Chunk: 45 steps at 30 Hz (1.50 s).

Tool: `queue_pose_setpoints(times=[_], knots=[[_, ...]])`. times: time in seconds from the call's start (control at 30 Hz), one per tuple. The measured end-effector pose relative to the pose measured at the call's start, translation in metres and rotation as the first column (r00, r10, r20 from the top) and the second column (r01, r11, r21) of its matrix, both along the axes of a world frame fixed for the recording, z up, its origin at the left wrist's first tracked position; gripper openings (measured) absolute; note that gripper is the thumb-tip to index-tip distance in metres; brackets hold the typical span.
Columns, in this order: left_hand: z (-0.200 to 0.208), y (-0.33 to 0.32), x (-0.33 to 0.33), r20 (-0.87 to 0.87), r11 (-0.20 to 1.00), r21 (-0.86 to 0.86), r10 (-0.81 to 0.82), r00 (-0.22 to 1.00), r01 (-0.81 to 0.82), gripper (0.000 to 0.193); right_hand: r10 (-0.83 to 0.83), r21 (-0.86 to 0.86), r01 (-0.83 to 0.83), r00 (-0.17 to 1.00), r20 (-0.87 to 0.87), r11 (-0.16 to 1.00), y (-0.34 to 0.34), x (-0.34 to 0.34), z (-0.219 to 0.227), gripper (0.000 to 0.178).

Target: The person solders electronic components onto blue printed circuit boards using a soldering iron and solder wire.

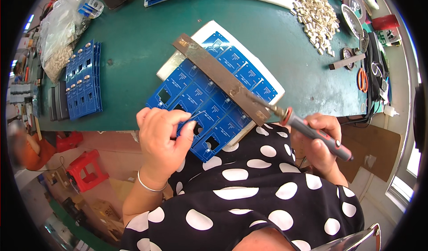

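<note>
We look down through one head-worn fisheye camera, close above the near edge of the flat green desk (129,74).

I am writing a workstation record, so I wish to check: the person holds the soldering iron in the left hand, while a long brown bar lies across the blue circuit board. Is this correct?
Not quite: the head view shows the soldering iron in the right hand. The long brown bar does lie across the blue circuit board.
</note>
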State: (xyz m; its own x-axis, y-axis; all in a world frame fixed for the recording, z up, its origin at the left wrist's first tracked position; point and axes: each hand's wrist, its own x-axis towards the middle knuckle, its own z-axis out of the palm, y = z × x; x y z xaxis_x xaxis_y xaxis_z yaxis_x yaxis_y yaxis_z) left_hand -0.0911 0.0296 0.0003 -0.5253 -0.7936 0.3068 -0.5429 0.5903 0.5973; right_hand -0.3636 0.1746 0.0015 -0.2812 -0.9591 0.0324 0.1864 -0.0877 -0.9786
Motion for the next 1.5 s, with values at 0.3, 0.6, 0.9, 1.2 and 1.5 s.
queue_pose_setpoints(times=[0.3, 0.6, 0.9, 1.2, 1.5], knots=[[-0.003, -0.027, 0.008, -0.23, 0.926, 0.296, 0.307, 0.924, -0.234, 0.013, -0.012, -0.191, -0.048, 0.954, -0.298, 0.98, -0.07, 0.012, 0.017, 0.033], [-0.014, -0.047, 0.003, -0.024, 0.989, -0.025, 0.145, 0.989, -0.146, 0.014, 0.132, -0.079, -0.199, 0.85, -0.511, 0.977, -0.104, 0.028, 0.012, 0.02], [-0.014, -0.051, 0.001, 0.005, 0.994, -0.069, 0.081, 0.997, -0.081, 0.015, 0.163, 0.012, -0.175, 0.887, -0.433, 0.984, -0.105, 0.034, -0.001, 0.017], [-0.014, -0.051, -0.002, 0.088, 0.991, -0.117, 0.07, 0.994, -0.059, 0.016, 0.123, 0.091, -0.099, 0.937, -0.328, 0.991, -0.103, 0.041, -0.003, 0.017], [-0.017, -0.055, -0.006, 0.084, 0.981, -0.185, 0.072, 0.994, -0.055, 0.021, 0.135, 0.079, -0.115, 0.93, -0.343, 0.99, -0.105, 0.042, -0.005, 0.032]])
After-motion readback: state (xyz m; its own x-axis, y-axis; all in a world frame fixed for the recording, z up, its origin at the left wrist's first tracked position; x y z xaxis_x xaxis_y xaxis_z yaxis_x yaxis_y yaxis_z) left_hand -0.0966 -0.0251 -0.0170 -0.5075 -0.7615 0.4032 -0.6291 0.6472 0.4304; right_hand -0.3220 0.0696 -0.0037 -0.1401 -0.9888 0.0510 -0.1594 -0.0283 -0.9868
